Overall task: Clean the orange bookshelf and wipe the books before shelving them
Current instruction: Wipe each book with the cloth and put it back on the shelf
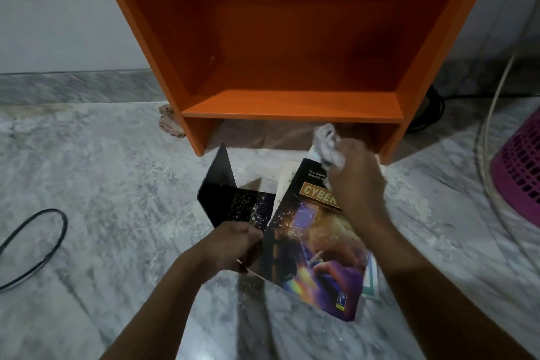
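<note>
An orange bookshelf stands against the wall with its shelf bare. In front of it, my left hand grips the left edge of a glossy book with "CYBER" on its cover, tilted above the floor. My right hand holds a crumpled grey cloth over the top of that cover. More books lie partly hidden beneath it. A black metal bookend, speckled with dust, stands on the floor to the left of the book.
The floor is grey marble with dust near the shelf. A black cable loops at the left. A pink plastic basket and a pale cord are at the right. A rag lies by the shelf's left foot.
</note>
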`<state>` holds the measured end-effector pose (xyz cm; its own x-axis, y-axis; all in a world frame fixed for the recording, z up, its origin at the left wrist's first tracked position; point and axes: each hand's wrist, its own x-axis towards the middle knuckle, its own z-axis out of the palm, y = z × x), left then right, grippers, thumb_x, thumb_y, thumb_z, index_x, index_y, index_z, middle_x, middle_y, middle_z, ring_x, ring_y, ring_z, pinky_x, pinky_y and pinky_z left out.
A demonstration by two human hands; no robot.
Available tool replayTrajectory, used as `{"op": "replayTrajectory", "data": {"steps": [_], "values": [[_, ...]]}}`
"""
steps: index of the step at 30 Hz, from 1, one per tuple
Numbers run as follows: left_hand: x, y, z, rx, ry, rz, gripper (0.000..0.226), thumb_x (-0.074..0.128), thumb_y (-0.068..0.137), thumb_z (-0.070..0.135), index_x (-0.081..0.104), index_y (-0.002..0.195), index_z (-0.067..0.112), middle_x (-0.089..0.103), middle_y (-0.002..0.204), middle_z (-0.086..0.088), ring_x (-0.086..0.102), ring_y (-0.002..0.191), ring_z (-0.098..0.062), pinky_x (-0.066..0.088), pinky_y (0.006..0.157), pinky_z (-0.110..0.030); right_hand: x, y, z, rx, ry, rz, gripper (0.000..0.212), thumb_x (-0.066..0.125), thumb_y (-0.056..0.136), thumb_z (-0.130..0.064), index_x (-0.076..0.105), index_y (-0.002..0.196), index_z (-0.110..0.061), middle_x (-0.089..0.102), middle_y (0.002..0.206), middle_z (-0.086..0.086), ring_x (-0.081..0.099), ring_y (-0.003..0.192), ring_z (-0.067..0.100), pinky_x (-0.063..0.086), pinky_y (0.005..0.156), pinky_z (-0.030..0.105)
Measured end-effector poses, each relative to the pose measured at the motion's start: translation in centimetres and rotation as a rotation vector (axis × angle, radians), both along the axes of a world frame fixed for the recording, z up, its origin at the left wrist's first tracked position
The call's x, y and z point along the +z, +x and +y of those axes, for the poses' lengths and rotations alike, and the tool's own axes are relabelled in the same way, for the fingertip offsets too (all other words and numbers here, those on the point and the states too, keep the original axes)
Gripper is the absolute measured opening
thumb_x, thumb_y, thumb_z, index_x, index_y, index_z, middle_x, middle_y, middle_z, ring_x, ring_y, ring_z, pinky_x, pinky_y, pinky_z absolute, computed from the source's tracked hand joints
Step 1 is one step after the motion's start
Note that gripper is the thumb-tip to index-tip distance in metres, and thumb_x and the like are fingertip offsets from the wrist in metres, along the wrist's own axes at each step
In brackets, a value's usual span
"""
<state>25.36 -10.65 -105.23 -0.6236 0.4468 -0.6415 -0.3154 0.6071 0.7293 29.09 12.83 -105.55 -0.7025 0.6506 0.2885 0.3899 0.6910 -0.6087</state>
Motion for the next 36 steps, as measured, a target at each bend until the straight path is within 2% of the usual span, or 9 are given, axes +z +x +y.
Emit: {"op": "replayTrajectory", "data": {"steps": [8, 11, 15, 19, 23, 26, 31, 33, 36], "values": [[0.6, -0.6, 0.2, 0.212, 0.022, -0.238, 0.038, 0.05, 0.095, 0.029, 0.071, 0.071, 0.01, 0.067, 0.069, -0.012, 0.061, 0.063, -0.025, 0.047, 0.062, -0.029, -3.1, 10.4, -12.9, 0.708, 0.259, -0.021, 0.051, 0.07, 0.062, -0.016, 0.06, 0.11, -0.03, 0.055, 0.126, -0.011, 0.057, 0.101, 0.017, 0.055, 0.071, 0.032], [0.6, -0.4, 0.6, 0.188, 0.001, -0.232, 0.041, 0.05, 0.098, 0.039, 0.069, 0.081, 0.008, 0.067, 0.069, -0.011, 0.06, 0.06, -0.025, 0.05, 0.055, -0.029, -3.2, 9.7, -10.9, 0.576, 0.159, -0.052, 0.059, 0.083, 0.057, -0.015, 0.065, 0.111, -0.029, 0.06, 0.123, -0.01, 0.059, 0.101, 0.017, 0.056, 0.073, 0.032], [0.4, 0.3, 1.0, 0.026, -0.04, -0.046, 0.022, 0.065, 0.091, 0.028, 0.06, 0.078, 0.012, 0.058, 0.064, -0.006, 0.054, 0.056, -0.019, 0.049, 0.06, -0.03, -3.1, 8.4, -6.7, 0.308, 0.072, -0.11, 0.055, 0.072, 0.081, -0.017, 0.055, 0.131, -0.035, 0.05, 0.136, -0.015, 0.048, 0.115, 0.01, 0.047, 0.09, 0.031], [-0.1, 0.2, 1.4, 0.009, -0.041, 0.044, 0.022, 0.066, 0.091, 0.02, 0.056, 0.073, 0.014, 0.056, 0.062, -0.005, 0.052, 0.055, -0.016, 0.05, 0.055, -0.027, -3.6, 7.5, 0.4, 0.063, 0.033, -0.053, 0.051, 0.072, 0.079, -0.009, 0.062, 0.126, -0.027, 0.055, 0.132, -0.006, 0.052, 0.111, 0.018, 0.041, 0.075, 0.027], [-0.3, 0.4, 1.2, 0.002, -0.038, 0.093, 0.027, 0.066, 0.091, 0.022, 0.058, 0.066, 0.015, 0.057, 0.061, -0.007, 0.053, 0.057, -0.018, 0.051, 0.063, -0.032, -2.3, 6.5, 5.8, -0.166, -0.044, 0.039, 0.04, 0.065, 0.081, -0.003, 0.064, 0.12, -0.012, 0.059, 0.123, 0.008, 0.056, 0.104, 0.029, 0.038, 0.078, 0.028], [-0.5, 0.4, 1.1, -0.006, -0.041, 0.119, 0.035, 0.067, 0.091, 0.022, 0.057, 0.057, 0.018, 0.055, 0.053, -0.002, 0.051, 0.051, -0.016, 0.05, 0.062, -0.032, -0.7, 5.2, 3.5, -0.015, 0.005, 0.098, 0.045, 0.067, 0.079, 0.0, 0.063, 0.122, -0.014, 0.056, 0.128, 0.002, 0.052, 0.104, 0.019, 0.037, 0.077, 0.019], [-1.2, 0.4, 1.1, 0.001, -0.048, 0.185, 0.031, 0.068, 0.09, 0.02, 0.055, 0.061, 0.017, 0.053, 0.049, 0.002, 0.048, 0.051, -0.015, 0.044, 0.061, -0.031, -1.0, 1.9, -4.1, 0.57, 0.224, -0.121, 0.061, 0.067, 0.073, 0.003, 0.061, 0.127, -0.026, 0.054, 0.133, -0.004, 0.05, 0.109, 0.021, 0.047, 0.076, 0.034], [-1.6, 0.6, 1.1, -0.004, -0.065, 0.222, 0.03, 0.067, 0.09, 0.02, 0.054, 0.063, 0.017, 0.052, 0.048, 0.006, 0.048, 0.051, -0.013, 0.043, 0.059, -0.027, -1.6, 0.4, -4.4, 0.57, 0.279, -0.14, 0.062, 0.066, 0.076, 0.003, 0.059, 0.129, -0.029, 0.052, 0.135, -0.006, 0.049, 0.109, 0.021, 0.046, 0.071, 0.032], [-1.6, 0.6, 1.0, 0.005, -0.045, 0.221, 0.028, 0.066, 0.091, 0.021, 0.055, 0.065, 0.018, 0.054, 0.052, 0.005, 0.05, 0.054, -0.013, 0.043, 0.059, -0.027, -2.5, -1.7, -0.8, 0.253, 0.135, -0.133, 0.06, 0.064, 0.078, 0.007, 0.058, 0.127, -0.028, 0.055, 0.131, -0.004, 0.051, 0.11, 0.019, 0.044, 0.071, 0.028]]}}
